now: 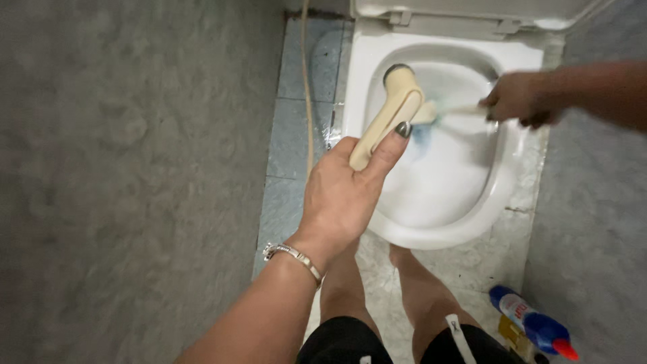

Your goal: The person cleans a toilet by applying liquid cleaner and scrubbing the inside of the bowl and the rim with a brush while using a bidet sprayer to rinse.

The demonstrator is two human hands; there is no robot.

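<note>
- Keep your left hand (340,195) closed on the cream spray handle (387,114), nozzle toward the toilet bowl (445,175).
- Your right hand (519,100) grips the brush (438,111); scrub the wetted wall.

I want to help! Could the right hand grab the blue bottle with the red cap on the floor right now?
Probably not: the right hand is shut on a blurred brush handle over the white toilet bowl, far from the blue bottle with the red cap.

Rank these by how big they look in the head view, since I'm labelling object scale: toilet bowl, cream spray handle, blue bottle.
1. toilet bowl
2. cream spray handle, held in the left hand; nearness to the camera inflates it
3. blue bottle, looks about alike, so unsure
</note>
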